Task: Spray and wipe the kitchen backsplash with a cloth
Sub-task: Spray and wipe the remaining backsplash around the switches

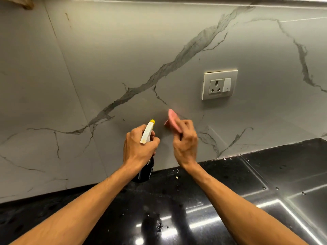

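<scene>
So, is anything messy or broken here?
Yes: pale crumbs lie scattered on the shiny black countertop by the wall, a brownish streak runs down the grey marble-look backsplash at upper left, and the white socket plate has a grimy top edge. Nothing looks broken.

Backsplash (pixel 106 68) stands behind countertop (pixel 159 200). Spray bottle (pixel 147 132) in left hand (pixel 138 147), over counter's rear edge. Cloth (pixel 174 121) in right hand (pixel 185 142), just right of bottle, near wall. Switched socket (pixel 219 84) on wall, up-right of cloth. Sink drainboard (pixel 283 191) set into counter, far right.
</scene>
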